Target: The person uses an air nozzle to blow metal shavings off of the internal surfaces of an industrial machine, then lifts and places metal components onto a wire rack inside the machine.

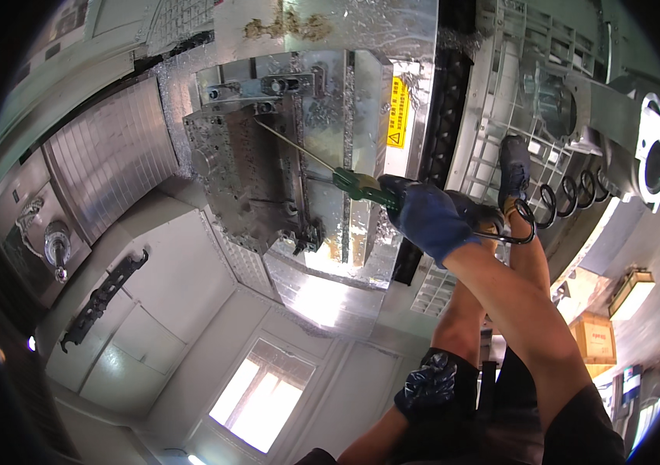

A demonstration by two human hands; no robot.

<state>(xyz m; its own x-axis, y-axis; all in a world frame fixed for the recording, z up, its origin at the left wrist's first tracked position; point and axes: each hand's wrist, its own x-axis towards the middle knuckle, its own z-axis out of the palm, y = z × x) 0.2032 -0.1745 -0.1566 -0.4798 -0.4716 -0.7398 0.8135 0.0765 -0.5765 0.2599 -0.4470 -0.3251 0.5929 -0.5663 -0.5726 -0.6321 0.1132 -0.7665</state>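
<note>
My right hand [432, 221], in a blue work glove, is closed round a green air blow gun [362, 187]. Its long thin nozzle [295, 145] slants up and left, with the tip at the upper edge of a grey metal casting [241, 174]. Drilled holes and metal chips dot the casting, which sits against a wet fixture plate [330, 85] with clamps [287, 84] above it. A black coiled hose [551, 205] runs by the right hand. Beside my thigh, away from the workpiece, hangs my left hand [427, 384] in a dark, shiny glove; its fingers are not clear.
Metal walls of a machine enclosure surround the work, with a spindle-like part [57, 246] at left. A yellow warning label [397, 112] is beside the fixture. At right, another metal casting [617, 128] stands near a white grating [493, 101]; a cardboard box [595, 341] lies beyond.
</note>
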